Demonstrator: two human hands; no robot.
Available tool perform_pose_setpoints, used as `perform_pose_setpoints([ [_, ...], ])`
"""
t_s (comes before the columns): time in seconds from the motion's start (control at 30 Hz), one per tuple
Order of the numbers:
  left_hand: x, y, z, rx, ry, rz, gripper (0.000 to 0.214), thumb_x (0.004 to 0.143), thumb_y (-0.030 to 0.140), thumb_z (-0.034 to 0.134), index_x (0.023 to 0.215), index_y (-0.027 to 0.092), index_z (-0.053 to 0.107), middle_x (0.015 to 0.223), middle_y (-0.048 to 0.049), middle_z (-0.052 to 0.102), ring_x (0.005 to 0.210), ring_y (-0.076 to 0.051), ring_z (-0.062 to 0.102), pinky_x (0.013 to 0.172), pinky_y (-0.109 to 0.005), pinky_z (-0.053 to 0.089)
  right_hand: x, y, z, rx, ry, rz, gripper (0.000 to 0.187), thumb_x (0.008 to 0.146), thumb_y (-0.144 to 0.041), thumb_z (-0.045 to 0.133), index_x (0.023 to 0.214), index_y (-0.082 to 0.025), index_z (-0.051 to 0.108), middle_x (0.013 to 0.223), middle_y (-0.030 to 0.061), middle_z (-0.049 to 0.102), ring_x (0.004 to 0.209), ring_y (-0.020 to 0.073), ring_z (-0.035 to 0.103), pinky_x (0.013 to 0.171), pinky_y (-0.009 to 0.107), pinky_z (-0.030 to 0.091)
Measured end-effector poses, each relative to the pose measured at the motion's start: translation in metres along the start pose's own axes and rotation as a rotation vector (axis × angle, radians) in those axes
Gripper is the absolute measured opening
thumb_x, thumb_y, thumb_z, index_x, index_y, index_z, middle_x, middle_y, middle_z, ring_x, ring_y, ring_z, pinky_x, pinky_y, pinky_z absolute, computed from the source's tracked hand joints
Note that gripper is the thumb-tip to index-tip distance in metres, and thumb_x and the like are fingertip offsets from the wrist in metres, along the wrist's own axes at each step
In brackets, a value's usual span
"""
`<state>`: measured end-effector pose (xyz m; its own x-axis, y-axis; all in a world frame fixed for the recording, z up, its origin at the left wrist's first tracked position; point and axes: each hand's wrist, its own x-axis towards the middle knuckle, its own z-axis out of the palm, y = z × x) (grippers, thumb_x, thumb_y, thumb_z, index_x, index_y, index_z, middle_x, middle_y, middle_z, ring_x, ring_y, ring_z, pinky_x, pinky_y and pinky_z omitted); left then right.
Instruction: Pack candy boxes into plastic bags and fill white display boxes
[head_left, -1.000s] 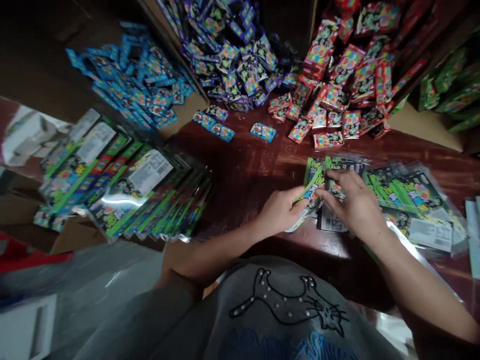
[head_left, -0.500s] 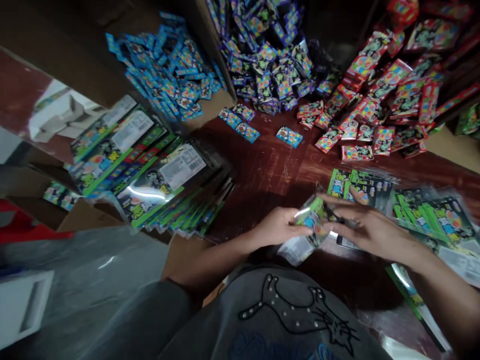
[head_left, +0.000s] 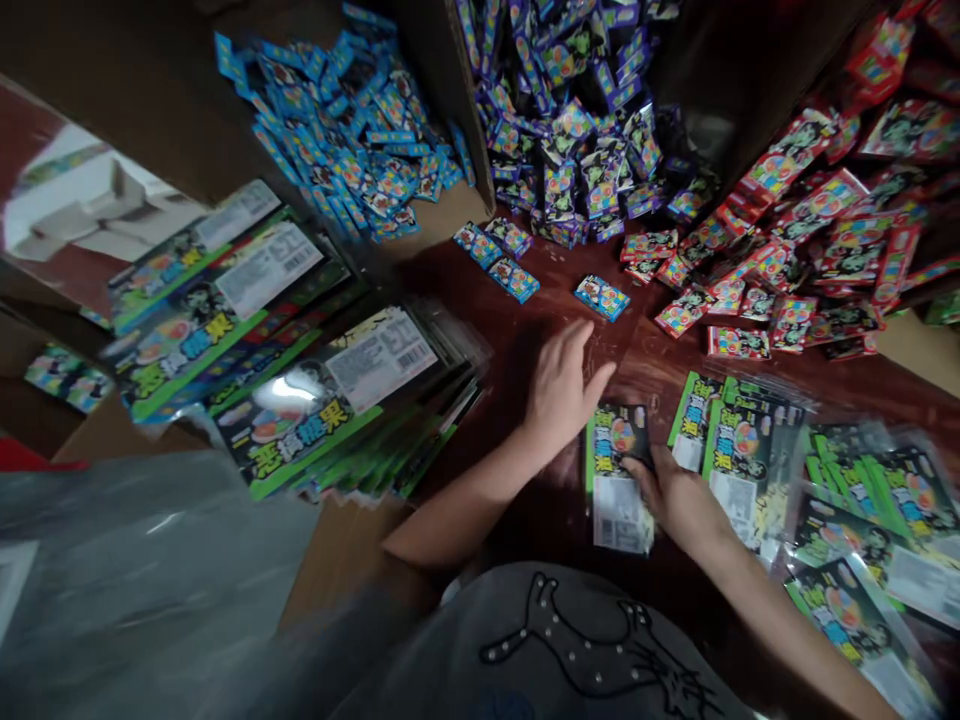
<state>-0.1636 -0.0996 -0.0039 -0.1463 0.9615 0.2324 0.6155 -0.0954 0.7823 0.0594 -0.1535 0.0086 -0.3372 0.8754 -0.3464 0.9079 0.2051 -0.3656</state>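
Lowered since before, the packet (head_left: 616, 470) lies flat on the table (head_left: 547, 305), right hand (head_left: 675, 495) gripping its edge; left hand (head_left: 562, 385) spreads open below a blue box (head_left: 602, 297); lower-right bags (head_left: 862, 600) blur.

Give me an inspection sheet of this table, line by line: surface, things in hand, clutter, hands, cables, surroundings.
Surface: dark wooden table, scratched, bare in the middle.
Things in hand: flat bag, green and black with a white label, lying on the table near the front edge.
Clutter: heaps of blue packs, purple packs and red packs at the back; one loose blue pack beyond the left hand; stacked bags at the left; loose bags spread at the right.
Hands: left hand open over the bare table; right hand grips the flat bag's right edge.
Cables: nothing seen.
Surroundings: cardboard wall between heaps; grey plastic sheet at lower left.
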Motion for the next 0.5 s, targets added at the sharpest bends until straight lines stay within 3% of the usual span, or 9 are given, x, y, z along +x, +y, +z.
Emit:
perform_pose_setpoints([
  [0.07, 0.046, 0.001, 0.011, 0.152, 0.011, -0.007, 0.064, 0.103, 0.033, 0.071, 0.161, 0.015, 0.051, 0.173, -0.0228, 0.045, 0.162, -0.040, 0.042, 0.135, -0.060, 0.034, 0.020, 0.000, -0.030, -0.167, 0.002, -0.040, 0.050, 0.110, -0.061, 0.045, 0.130, -0.023, 0.072, 0.083, 0.0121, 0.084, 0.069, 0.0359, 0.081, 0.059, 0.039, 0.053],
  [0.13, 0.086, 0.003, 0.025, 0.265, -0.014, -0.100, 0.079, 0.097, 0.033, 0.081, 0.165, 0.012, 0.048, 0.177, -0.0271, 0.036, 0.161, -0.049, 0.039, 0.131, -0.066, 0.035, 0.054, -0.006, -0.066, -0.269, 0.161, -0.088, 0.055, 0.110, -0.062, 0.048, 0.141, -0.022, 0.069, 0.100, 0.0153, 0.086, 0.082, 0.0371, 0.083, 0.067, 0.043, 0.059],
  [0.23, 0.122, 0.006, 0.039, 0.376, -0.099, -0.218, 0.092, 0.090, 0.033, 0.088, 0.167, 0.006, 0.044, 0.166, -0.0338, 0.047, 0.151, -0.054, 0.045, 0.122, -0.070, 0.041, 0.130, -0.025, -0.113, -0.256, 0.407, -0.307, 0.051, 0.110, -0.045, 0.055, 0.149, -0.013, 0.063, 0.131, 0.0209, 0.079, 0.122, 0.0404, 0.075, 0.098, 0.052, 0.062],
  [0.27, 0.126, 0.006, 0.041, 0.392, -0.113, -0.222, 0.090, 0.091, 0.032, 0.086, 0.166, 0.004, 0.046, 0.159, -0.0336, 0.055, 0.147, -0.053, 0.049, 0.121, -0.069, 0.042, 0.159, -0.033, -0.123, -0.245, 0.448, -0.348, 0.052, 0.107, -0.040, 0.060, 0.150, -0.011, 0.061, 0.139, 0.0225, 0.075, 0.131, 0.0416, 0.070, 0.108, 0.055, 0.059],
  [0.33, 0.123, 0.005, 0.040, 0.379, -0.097, -0.177, 0.083, 0.091, 0.029, 0.084, 0.162, 0.004, 0.050, 0.145, -0.0298, 0.064, 0.143, -0.049, 0.053, 0.121, -0.067, 0.043, 0.216, -0.050, -0.133, -0.223, 0.474, -0.312, 0.067, 0.100, -0.038, 0.072, 0.157, -0.008, 0.054, 0.149, 0.0260, 0.067, 0.140, 0.0452, 0.062, 0.115, 0.060, 0.054],
  [0.43, 0.101, 0.002, 0.032, 0.231, -0.012, -0.085, 0.084, 0.086, 0.023, 0.083, 0.161, 0.011, 0.048, 0.148, -0.0230, 0.060, 0.143, -0.041, 0.055, 0.126, -0.061, 0.044, 0.290, -0.073, -0.129, -0.141, 0.498, -0.231, 0.088, 0.095, -0.044, 0.080, 0.163, -0.003, 0.042, 0.157, 0.0328, 0.054, 0.145, 0.0487, 0.054, 0.115, 0.065, 0.051],
  [0.5, 0.083, 0.000, 0.026, 0.090, 0.010, -0.080, 0.090, 0.081, 0.018, 0.082, 0.162, 0.018, 0.044, 0.151, -0.0192, 0.053, 0.143, -0.037, 0.056, 0.125, -0.055, 0.050, 0.324, -0.086, -0.121, -0.058, 0.545, -0.205, 0.085, 0.097, -0.052, 0.076, 0.158, 0.000, 0.045, 0.153, 0.0346, 0.055, 0.142, 0.0489, 0.055, 0.113, 0.068, 0.050],
])
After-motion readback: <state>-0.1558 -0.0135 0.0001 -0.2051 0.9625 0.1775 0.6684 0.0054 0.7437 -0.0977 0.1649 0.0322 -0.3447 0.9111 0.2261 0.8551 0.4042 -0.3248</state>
